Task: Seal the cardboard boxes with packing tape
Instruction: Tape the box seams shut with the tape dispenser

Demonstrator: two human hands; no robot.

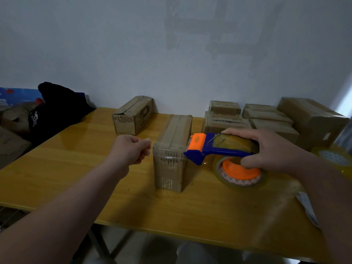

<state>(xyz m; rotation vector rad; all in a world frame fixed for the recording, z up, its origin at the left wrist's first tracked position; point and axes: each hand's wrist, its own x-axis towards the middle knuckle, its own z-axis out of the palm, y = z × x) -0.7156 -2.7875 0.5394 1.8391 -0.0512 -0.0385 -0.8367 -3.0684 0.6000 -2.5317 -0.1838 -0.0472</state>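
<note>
A long narrow cardboard box (172,149) lies in the middle of the yellow table (76,168), with clear tape across its near end. My right hand (274,149) grips a blue and orange tape dispenser (219,149) with its roll of clear tape; the dispenser's blade end touches the box's right side, and a strip of tape runs from it onto the box. My left hand (131,148) hovers just left of the box with its fingers curled, and nothing is visible in it.
Another cardboard box (133,116) lies at the back by the wall. Several boxes (266,119) are stacked at the back right. A dark bag (55,111) sits at the left edge. A spare tape roll (333,157) is at the far right.
</note>
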